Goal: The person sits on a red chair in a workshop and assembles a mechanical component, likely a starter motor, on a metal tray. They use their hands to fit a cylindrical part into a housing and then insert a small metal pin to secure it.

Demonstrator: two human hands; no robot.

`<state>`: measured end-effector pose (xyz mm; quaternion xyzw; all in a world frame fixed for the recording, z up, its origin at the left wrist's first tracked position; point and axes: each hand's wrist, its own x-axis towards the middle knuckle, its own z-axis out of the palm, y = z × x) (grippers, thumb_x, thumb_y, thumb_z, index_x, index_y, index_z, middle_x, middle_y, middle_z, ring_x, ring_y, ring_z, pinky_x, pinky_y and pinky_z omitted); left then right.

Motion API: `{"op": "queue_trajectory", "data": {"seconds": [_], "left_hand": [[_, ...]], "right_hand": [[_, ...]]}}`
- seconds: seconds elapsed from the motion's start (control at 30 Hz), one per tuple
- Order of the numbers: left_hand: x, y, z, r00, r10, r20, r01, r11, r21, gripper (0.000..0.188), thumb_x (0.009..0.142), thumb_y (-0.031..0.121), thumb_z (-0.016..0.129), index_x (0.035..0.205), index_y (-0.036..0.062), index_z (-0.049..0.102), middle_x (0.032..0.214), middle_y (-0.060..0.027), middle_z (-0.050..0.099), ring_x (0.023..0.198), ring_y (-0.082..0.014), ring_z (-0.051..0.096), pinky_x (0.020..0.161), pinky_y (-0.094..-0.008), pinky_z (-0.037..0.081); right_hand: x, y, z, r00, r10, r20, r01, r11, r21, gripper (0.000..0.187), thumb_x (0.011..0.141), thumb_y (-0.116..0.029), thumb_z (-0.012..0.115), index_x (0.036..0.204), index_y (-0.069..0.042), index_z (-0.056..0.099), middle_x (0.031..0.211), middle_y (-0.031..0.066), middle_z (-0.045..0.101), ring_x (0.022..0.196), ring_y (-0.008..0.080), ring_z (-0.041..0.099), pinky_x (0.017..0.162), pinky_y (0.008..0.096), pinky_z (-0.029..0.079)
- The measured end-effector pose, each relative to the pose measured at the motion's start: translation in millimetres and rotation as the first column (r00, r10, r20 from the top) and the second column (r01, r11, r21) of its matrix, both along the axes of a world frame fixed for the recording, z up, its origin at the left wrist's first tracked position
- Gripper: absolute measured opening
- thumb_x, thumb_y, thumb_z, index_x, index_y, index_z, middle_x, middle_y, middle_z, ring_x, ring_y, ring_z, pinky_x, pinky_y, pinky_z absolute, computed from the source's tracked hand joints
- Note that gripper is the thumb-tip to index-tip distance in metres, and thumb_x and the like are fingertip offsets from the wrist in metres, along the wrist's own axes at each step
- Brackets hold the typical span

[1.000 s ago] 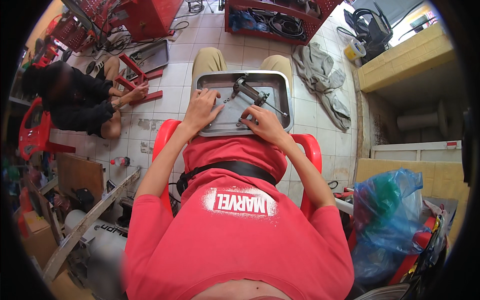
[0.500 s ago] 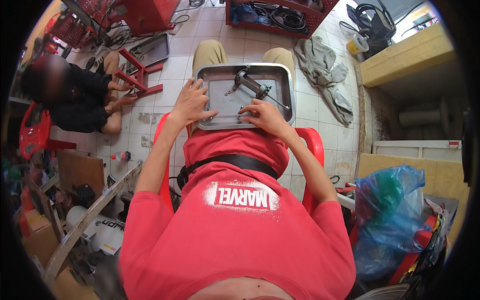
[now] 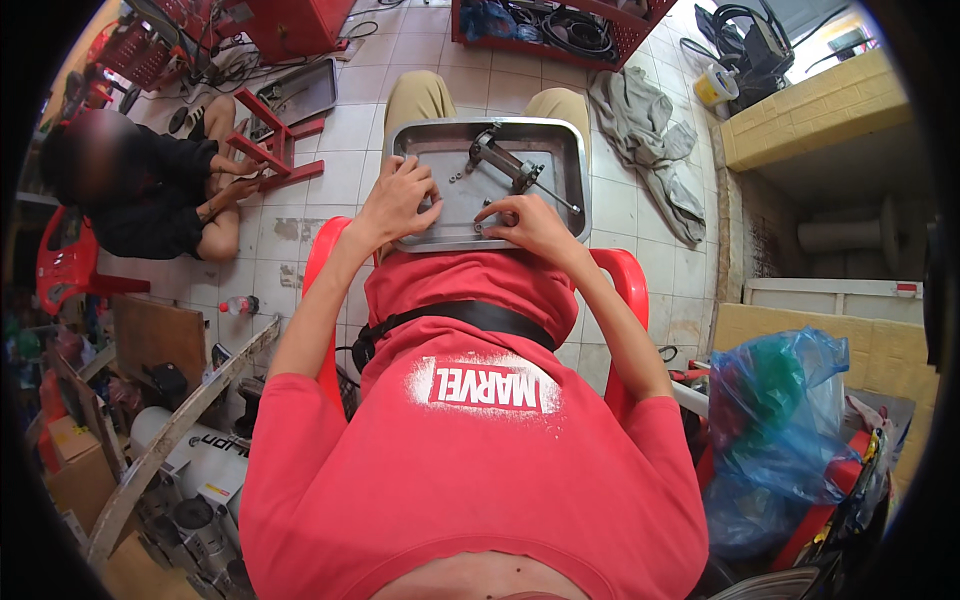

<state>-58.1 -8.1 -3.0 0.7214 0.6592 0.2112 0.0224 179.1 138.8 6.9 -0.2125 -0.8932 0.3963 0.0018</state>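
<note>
A rectangular metal tray (image 3: 440, 243) rests across my thighs. In its right half lies a dark metal cylinder assembly (image 3: 507, 165) with a thin rod pointing toward the near right. My left hand (image 3: 398, 203) is over the tray's left near corner, fingers curled and thumb drawn in; whatever it holds is hidden. My right hand (image 3: 532, 224) reaches over the near edge below the assembly, thumb and forefinger apart beside a small metal nut (image 3: 478, 228). More small nut-like parts (image 3: 456, 178) lie on the tray floor between my hands and the assembly.
Red chair arms (image 3: 622, 285) flank me. At left, a person (image 3: 130, 190) sits low by a small red stool (image 3: 280, 150). A grey cloth (image 3: 655, 150) lies on the tiles at right. Blue plastic bags (image 3: 780, 420) stand at near right, a red cart (image 3: 560, 40) ahead.
My left fingers have curled and the thumb has drawn in from the tray floor. My right hand stays by the nut. The tray appears slightly higher in view.
</note>
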Motion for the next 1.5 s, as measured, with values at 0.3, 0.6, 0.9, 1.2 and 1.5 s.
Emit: {"op": "queue_trajectory", "data": {"seconds": [0.3, 0.6, 0.9, 1.2, 1.5], "left_hand": [[16, 13, -16, 0.941, 0.196, 0.277, -0.206, 0.979, 0.006, 0.017, 0.1, 0.015, 0.057, 0.107, 0.0004, 0.053, 0.095, -0.0185, 0.063, 0.096, -0.0376, 0.058, 0.09, -0.0463, 0.046], [9, 18, -18, 0.725, 0.218, 0.653, -0.32, 0.947, 0.04, 0.016, 0.106, 0.013, 0.05, 0.112, -0.0008, 0.044, 0.085, -0.0225, 0.068, 0.083, -0.0446, 0.069, 0.074, -0.0509, 0.052], [17, 17, -21, 0.886, 0.174, 0.431, -0.267, 0.95, 0.165, 0.016, 0.106, 0.013, 0.054, 0.114, 0.0001, 0.05, 0.104, -0.0229, 0.065, 0.093, -0.0421, 0.067, 0.076, -0.0489, 0.052], [25, 16, -8, 0.984, 0.082, 0.155, -0.118, 0.964, 0.239, 0.018, 0.092, 0.012, 0.072, 0.105, 0.0044, 0.062, 0.103, -0.0119, 0.062, 0.093, -0.0332, 0.063, 0.08, -0.0437, 0.051], [20, 12, -4, 0.996, -0.015, 0.092, -0.017, 0.942, 0.336, 0.021, 0.08, 0.012, 0.083, 0.093, 0.0058, 0.068, 0.088, -0.0074, 0.067, 0.083, -0.029, 0.062, 0.076, -0.0397, 0.05]], "right_hand": [[-3, -3, -5, 1.0, 0.008, -0.015, -0.006, 0.992, 0.13, 0.028, 0.082, -0.03, 0.081, 0.109, -0.022, 0.079, 0.076, 0.0075, 0.067, 0.077, 0.0299, 0.069, 0.071, 0.0431, 0.054], [21, 12, 20, 0.998, 0.011, -0.069, 0.01, 0.958, 0.288, 0.02, 0.081, -0.008, 0.077, 0.1, -0.008, 0.071, 0.091, 0.0118, 0.066, 0.084, 0.0345, 0.068, 0.075, 0.0476, 0.053], [30, 23, 4, 0.998, 0.058, -0.018, -0.047, 0.929, 0.368, 0.015, 0.086, -0.005, 0.071, 0.101, -0.001, 0.073, 0.102, 0.0167, 0.07, 0.089, 0.0414, 0.069, 0.081, 0.0507, 0.054], [29, 22, 1, 0.987, 0.158, -0.007, -0.14, 0.892, 0.43, 0.01, 0.092, -0.007, 0.064, 0.1, -0.003, 0.068, 0.098, 0.0153, 0.068, 0.088, 0.0383, 0.069, 0.076, 0.0484, 0.055], [19, 12, 13, 0.992, 0.119, -0.03, -0.099, 0.92, 0.38, 0.011, 0.096, -0.012, 0.064, 0.106, -0.006, 0.066, 0.099, 0.0129, 0.066, 0.089, 0.0357, 0.068, 0.073, 0.0471, 0.053]]}}
